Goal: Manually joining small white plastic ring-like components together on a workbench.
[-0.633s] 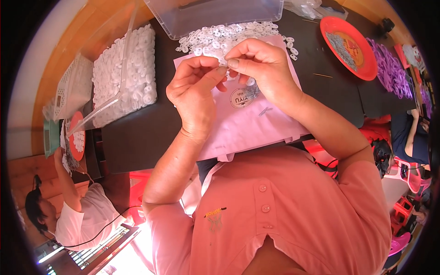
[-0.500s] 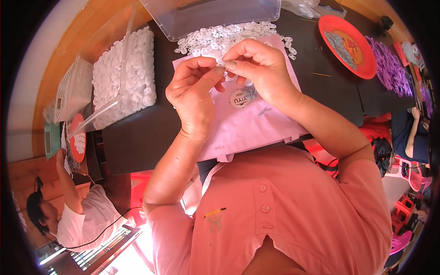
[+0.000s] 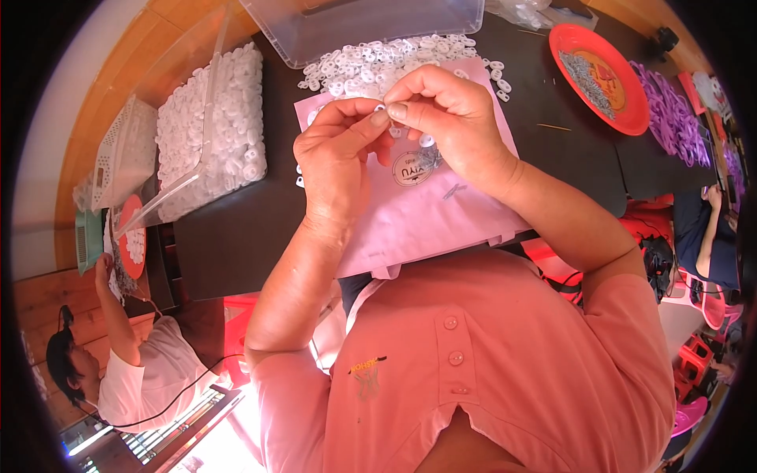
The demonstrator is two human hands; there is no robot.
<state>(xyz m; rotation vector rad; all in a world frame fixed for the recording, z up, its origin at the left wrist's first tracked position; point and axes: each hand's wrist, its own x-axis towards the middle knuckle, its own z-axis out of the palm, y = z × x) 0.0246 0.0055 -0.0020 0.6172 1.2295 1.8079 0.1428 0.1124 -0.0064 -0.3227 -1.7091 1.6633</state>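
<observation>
My left hand (image 3: pixel 337 162) and my right hand (image 3: pixel 456 118) meet fingertip to fingertip above a pink fabric bag (image 3: pixel 434 225). Between the left thumb and forefinger a small white oval plastic piece with holes (image 3: pixel 380 108) shows in part. My right thumb and forefinger pinch right against it; anything else in them is too small to make out. Below the hands, a little heap of tiny grey parts (image 3: pixel 430 158) lies on the bag. Beyond them spreads a pile of the same white pieces (image 3: pixel 363 67), partly on the bag's far edge.
A clear bin (image 3: pixel 209 134) full of white pieces stands at the left, another clear bin (image 3: pixel 378 27) at the back. To the right are a red plate (image 3: pixel 565 39) of grey parts and purple cords (image 3: pixel 670 118). A co-worker (image 3: pixel 150 363) sits at lower left.
My left hand has shifted slightly to the right and turned a little, and the white piece shows more clearly at its fingertips. The right hand has hardly moved.
</observation>
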